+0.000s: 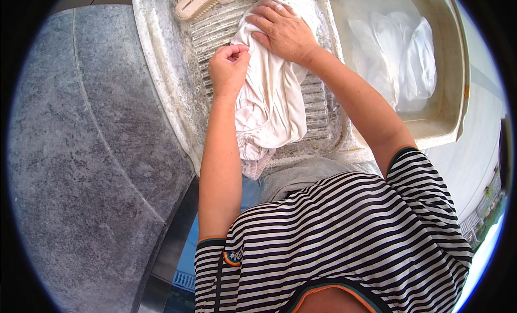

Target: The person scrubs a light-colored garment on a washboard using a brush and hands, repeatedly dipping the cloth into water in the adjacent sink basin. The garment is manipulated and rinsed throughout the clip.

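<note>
A: In the head view, where do we find the white garment [276, 100]?
B: We have it on the ridged board [316, 104], its long axis running from just past twelve o'clock to just past six, with the gathered end toward us.
A: And our right hand [285, 36]?
B: It lies palm down on the upper part, fingers extended rather than closed. From there, most of the fabric lies at six o'clock.
A: Our left hand [229, 71]?
B: We see it at the garment's left edge, fingers curled, but we cannot tell whether a fold is pinched between them. From it, the garment's middle lies at four o'clock.
A: Which is nearer the lower end?
B: Our left, though the right covers more fabric.
A: What else is about us?
B: A cream brush [195, 5] near eleven o'clock from our left hand, and a basin [463, 81] with white material [417, 60] in it, about half past three from our right.
</note>
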Demonstrator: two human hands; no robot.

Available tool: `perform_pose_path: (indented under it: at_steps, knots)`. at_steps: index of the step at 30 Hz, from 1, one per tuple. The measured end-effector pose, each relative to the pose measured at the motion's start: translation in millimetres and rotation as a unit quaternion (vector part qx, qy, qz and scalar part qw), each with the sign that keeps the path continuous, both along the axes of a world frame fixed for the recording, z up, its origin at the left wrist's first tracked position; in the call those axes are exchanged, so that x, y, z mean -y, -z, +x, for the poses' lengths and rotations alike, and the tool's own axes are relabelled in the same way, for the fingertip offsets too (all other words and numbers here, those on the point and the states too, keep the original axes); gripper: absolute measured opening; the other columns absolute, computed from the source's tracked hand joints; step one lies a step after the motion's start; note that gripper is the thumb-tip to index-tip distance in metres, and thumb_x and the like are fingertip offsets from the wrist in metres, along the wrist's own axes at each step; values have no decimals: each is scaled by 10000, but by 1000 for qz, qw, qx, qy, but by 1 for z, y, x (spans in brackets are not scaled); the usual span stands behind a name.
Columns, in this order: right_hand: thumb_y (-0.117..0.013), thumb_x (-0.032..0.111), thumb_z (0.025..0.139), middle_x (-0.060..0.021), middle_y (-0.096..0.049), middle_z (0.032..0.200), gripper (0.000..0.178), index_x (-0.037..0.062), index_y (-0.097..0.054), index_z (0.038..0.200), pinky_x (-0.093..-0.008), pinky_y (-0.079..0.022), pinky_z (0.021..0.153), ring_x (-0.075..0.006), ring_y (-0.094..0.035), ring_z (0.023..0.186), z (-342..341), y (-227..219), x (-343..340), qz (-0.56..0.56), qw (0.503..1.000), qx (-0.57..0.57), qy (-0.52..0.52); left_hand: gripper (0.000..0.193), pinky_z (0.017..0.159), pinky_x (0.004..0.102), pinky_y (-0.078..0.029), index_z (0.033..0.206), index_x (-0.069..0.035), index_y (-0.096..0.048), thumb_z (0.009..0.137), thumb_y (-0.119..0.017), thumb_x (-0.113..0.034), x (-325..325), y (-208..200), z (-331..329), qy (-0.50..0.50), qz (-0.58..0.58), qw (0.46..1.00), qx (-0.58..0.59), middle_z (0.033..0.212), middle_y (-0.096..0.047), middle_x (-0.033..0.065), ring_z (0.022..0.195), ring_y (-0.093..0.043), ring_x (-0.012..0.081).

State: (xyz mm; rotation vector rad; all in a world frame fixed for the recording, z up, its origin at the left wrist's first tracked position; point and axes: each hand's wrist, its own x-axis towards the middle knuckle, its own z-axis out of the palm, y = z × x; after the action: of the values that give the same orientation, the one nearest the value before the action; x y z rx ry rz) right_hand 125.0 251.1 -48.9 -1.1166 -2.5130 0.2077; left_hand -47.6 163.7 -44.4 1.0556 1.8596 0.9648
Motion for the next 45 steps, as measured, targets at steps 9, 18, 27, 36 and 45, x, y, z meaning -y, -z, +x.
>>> perform_pose_path:
  at_steps: [9,18,27,36,45]
  knots:
    - [-579,395,982,-23,-589,1350,402,184,-616,1322,-414,-363,1153,-235,-482,1349,-1,-2,-1,-2,1000,-2,-7,132,651,274,-517,875,-13,-781,804,-767,-124,0,-3,3,-1,-2,999,-48,806,-696,59,639,-624,129]
    - [-579,402,981,-23,-589,1356,410,192,-613,1331,-413,-370,1147,-245,-489,1342,1,3,0,6,1000,3,4,158,660,292,-525,890,-23,-781,797,-774,-150,0,1,4,0,16,999,-28,814,-703,72,640,-643,151]
    - [-603,380,968,-28,-600,1305,395,193,-623,1315,-412,-378,1135,-246,-510,1310,-1,0,1,7,1000,-18,-4,244,779,331,-524,975,-57,-774,820,-795,-244,6,0,-4,19,-19,999,-38,932,-712,71,792,-666,177]
    - [-666,291,911,-44,-624,766,254,99,-556,786,-396,-485,834,-254,-635,801,0,-28,12,-17,996,-44,-81,1193,1230,545,-136,1538,95,-213,736,-821,-546,114,-55,50,202,-10,910,-361,1606,-224,273,1507,-200,403]
    - [-659,316,874,-63,-662,755,206,117,-626,834,-403,-543,637,-278,-686,692,-33,-18,20,-51,998,-8,-29,1197,1268,506,-71,1532,85,-274,729,-762,-657,99,-51,51,259,-29,894,-366,1623,-191,293,1550,-98,380]
